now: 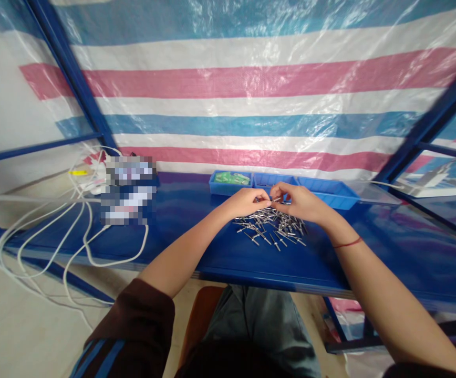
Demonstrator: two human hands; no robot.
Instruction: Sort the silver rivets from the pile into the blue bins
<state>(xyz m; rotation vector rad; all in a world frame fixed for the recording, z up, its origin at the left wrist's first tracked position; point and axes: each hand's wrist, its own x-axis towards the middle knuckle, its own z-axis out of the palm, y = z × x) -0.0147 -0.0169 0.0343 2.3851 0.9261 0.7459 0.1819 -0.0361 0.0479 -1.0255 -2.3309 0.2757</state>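
A loose pile of silver blind rivets [277, 241] lies on the blue tabletop. Just above its far side, my left hand [250, 202] and my right hand [297, 202] meet with their fingertips close together. A small metal rivet [276, 199] shows at the fingers of my right hand, which is closed in a pinch. My left hand is pinched too, right beside that rivet, and whatever its fingertips hold is hidden. Behind the hands stands a row of blue bins: a left bin [217, 190] with green pieces, a middle bin [265, 178] partly covered, and a right bin [340, 200].
The blue table [228, 262] has its front edge near my lap. White cables [90, 231] loop over its left side, near blurred-out items [129, 194]. Blue frame posts [74, 79] rise at both sides, with a striped plastic sheet [251, 84] behind.
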